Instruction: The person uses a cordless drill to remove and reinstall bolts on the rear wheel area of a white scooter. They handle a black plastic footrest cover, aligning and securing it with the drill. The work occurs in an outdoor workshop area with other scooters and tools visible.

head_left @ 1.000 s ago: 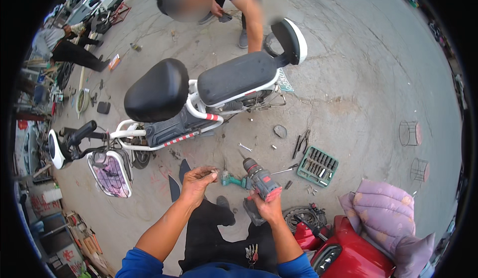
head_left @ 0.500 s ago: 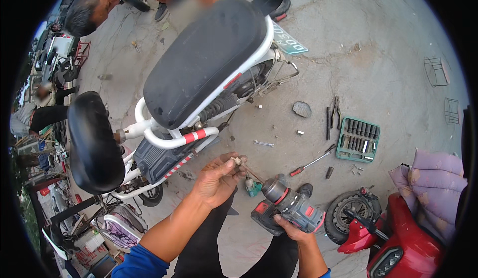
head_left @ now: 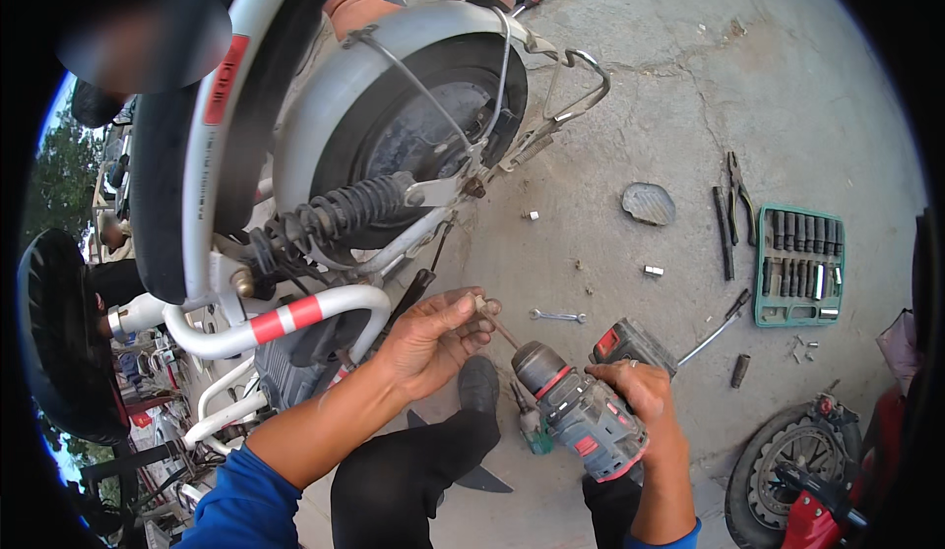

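My right hand grips a grey-and-black cordless drill by its handle, with the battery end turned up and to the right. A thin rod runs from the chuck toward my left hand. Its thumb and fingers pinch a small pale piece at the rod's tip; I cannot make out its exact kind. Just beyond my left hand is the white scooter frame with red bands. Its coil shock absorber and rear wheel show further off.
On the concrete to the right are a wrench, pliers, a green socket case and a grey oval dish. A loose wheel lies at the lower right beside a red vehicle. Another person leans behind the scooter.
My view has shifted closer to the scooter's rear wheel. My right hand has turned the drill, so its battery now points up and right. My left hand still pinches the small piece.
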### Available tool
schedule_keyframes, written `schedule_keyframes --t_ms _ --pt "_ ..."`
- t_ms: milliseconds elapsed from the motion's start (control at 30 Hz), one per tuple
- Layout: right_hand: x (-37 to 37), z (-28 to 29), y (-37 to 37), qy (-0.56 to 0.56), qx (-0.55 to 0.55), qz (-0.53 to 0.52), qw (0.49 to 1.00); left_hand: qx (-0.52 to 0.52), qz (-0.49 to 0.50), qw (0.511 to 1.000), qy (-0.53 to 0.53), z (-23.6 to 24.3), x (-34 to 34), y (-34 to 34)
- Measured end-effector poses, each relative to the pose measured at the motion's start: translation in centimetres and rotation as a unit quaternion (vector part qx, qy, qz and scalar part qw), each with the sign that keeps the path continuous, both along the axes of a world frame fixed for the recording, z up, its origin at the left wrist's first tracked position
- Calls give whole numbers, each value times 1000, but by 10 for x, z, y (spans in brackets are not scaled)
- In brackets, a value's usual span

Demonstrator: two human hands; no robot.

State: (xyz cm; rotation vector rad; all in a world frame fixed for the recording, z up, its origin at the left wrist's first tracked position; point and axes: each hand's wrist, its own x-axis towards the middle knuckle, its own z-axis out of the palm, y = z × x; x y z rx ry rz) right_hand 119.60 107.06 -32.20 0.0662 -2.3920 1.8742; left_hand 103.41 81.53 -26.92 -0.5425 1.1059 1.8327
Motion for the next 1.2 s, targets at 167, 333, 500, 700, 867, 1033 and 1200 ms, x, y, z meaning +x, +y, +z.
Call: schedule_keyframes --t_ms 167,333,500,700,867,1033,1200 --pt "-6 -81 -9 5 -43 12 999 27 11 996 88 -56 -13 14" --pt "1 -143 -75 -221 -442 -71 867 17 9 981 192 -98 -22 20" --pt "-7 -155 -114 -203 -557 -109 798 1 18 977 214 -117 -30 19" --pt "-18 -150 -123 -194 -576 -138 782 27 63 968 241 -128 -42 5" --pt "-50 -158 -134 -150 -435 -169 872 -169 117 884 421 -145 -54 4" --pt "-68 -166 -134 -123 -383 -173 899 -235 104 837 482 -153 -50 6" --pt "-71 -168 -132 -137 -409 -161 888 -232 87 840 483 -154 -48 10"
